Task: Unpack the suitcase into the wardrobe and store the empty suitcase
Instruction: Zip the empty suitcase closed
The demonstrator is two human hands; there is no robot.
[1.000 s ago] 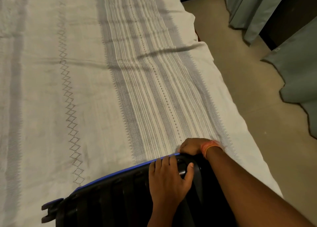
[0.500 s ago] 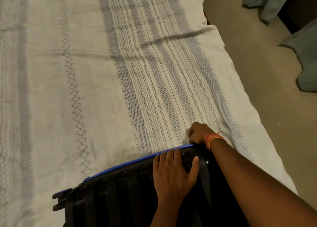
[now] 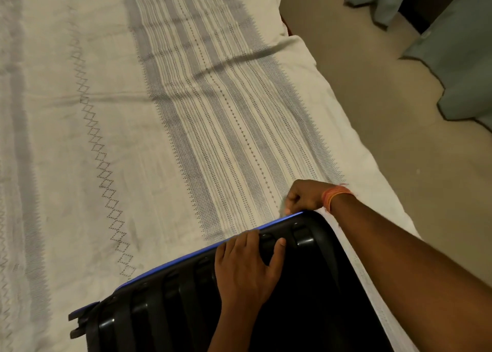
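Observation:
A black hard-shell suitcase with a blue rim lies shut on the bed, its ribbed shell facing up and its wheels at the left end. My left hand rests flat on the shell, fingertips at the blue rim. My right hand is at the far right corner of the case. Its fingers are curled and pinch something small at the rim, which looks like the zipper pull. An orange thread band circles that wrist.
The bed carries a cream cover with grey woven stripes and stretches away ahead and to the left. Beige floor runs along its right side. Teal curtains hang at the upper right.
My right hand has crept along the blue rim at the far corner with its fingers staying curled. My left hand has kept its place on the shell.

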